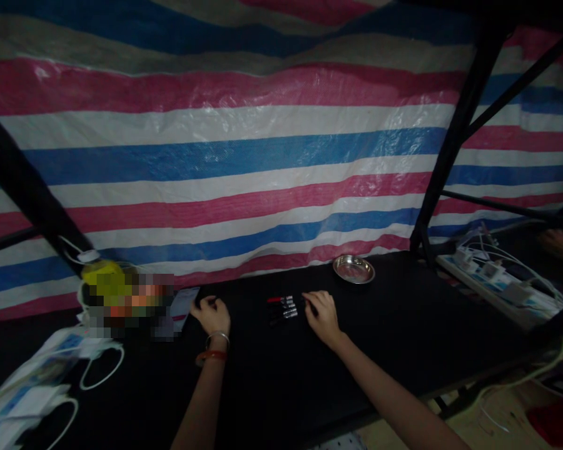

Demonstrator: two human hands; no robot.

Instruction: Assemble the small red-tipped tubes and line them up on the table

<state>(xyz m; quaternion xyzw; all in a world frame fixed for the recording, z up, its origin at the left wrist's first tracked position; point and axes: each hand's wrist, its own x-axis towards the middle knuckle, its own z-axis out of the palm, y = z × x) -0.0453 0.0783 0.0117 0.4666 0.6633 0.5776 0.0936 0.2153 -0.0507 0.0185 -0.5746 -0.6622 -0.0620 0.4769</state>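
Your forearms [389,387] lie nearest, reaching over the black bench [267,381]. Between your left hand [214,317] and your right hand [323,317] lie slim sticks [284,307], one red, others dark, with silvery ends. Each grip is loosely curled; whether either grasps anything, you cannot tell. Farther right, a shiny round dish [354,269] sits near the striped sheet [263,187]; a flat, partly blurred item [184,305] lies just left of your left hand.
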